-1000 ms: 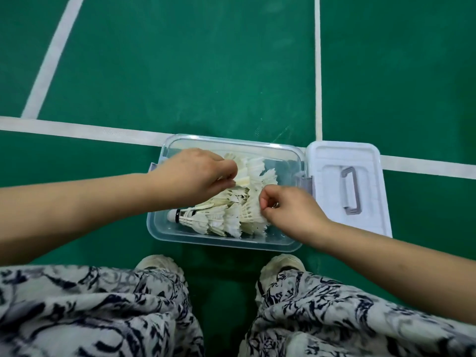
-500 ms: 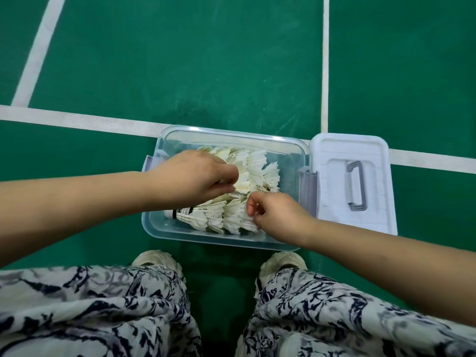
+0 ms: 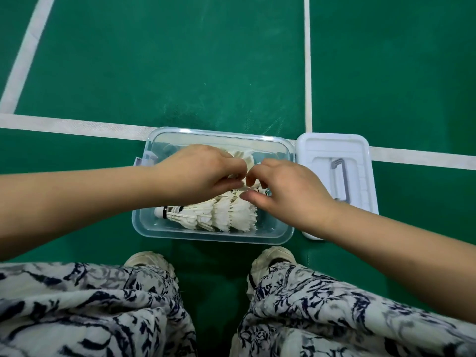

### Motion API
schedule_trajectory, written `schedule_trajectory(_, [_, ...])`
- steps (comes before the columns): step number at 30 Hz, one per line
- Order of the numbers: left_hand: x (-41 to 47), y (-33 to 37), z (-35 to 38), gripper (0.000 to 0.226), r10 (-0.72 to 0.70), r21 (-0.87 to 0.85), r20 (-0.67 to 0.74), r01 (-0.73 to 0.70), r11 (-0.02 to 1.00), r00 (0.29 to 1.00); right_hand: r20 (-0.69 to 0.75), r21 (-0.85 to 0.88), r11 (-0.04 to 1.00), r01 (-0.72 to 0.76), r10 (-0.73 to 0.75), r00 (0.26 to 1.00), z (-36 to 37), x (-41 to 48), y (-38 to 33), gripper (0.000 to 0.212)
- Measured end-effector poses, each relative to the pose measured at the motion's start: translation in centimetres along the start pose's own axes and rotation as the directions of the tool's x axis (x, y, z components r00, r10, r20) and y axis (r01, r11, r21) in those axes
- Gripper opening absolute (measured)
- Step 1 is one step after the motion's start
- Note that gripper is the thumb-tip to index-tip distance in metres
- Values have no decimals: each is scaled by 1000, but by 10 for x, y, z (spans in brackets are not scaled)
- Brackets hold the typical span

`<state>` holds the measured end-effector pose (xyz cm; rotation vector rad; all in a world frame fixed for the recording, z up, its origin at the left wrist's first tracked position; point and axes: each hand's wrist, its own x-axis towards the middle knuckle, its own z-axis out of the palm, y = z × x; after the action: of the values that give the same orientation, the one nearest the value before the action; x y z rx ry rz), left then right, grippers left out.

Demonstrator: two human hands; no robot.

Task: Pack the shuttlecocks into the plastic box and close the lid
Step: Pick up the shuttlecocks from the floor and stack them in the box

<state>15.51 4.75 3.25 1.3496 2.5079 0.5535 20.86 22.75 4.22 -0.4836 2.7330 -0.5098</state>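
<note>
change: my right hand [image 3: 288,191] has moved up from the near-right part of the clear rectangular plastic box [image 3: 213,235] to frame centre, now fingertip to fingertip with my left hand [image 3: 203,173].
left hand: fingers curled down, pinching into the white feather shuttlecocks [image 3: 226,215]; which one it has hold of, cannot tell.
right hand: half-curled, thumb out, fingertips on the feathers at the top of the pile; a firm hold or just a nudge, cannot tell.
shuttlecocks: nested row lying on its side inside the box, black-banded cork end pointing left.
lid: pale flat plastic lid with grey handle [image 3: 337,181] on the green court floor [image 3: 180,60], touching the box's right side, still off.
meaning: my read is final tidying of the stack; lid goes on next.
</note>
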Motion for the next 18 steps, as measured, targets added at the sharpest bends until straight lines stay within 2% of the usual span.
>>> schedule_trajectory(3, [4,8,0,25,62,-4,-39,-62,998,997,-21,29,1000,9,-8,1000,0,-7,0,21])
schedule_trajectory(7, [5,15,4,38,-72,-90,-35,68,994,997,-40,-2,1000,-10,10,999,-2,-18,2,19])
schedule_trajectory(11, [2,14,12,53,-93,-89,28,95,992,995,-57,-115,992,-55,49,997,-3,-21,8,18])
schedule_trajectory(15, [-2,8,21,47,-101,-52,72,105,993,992,17,-177,983,-51,55,998,4,-20,10,15])
schedule_trajectory(18, [-7,5,25,44,-108,-73,47,111,991,993,96,-127,989,-73,85,992,9,-19,7,21])
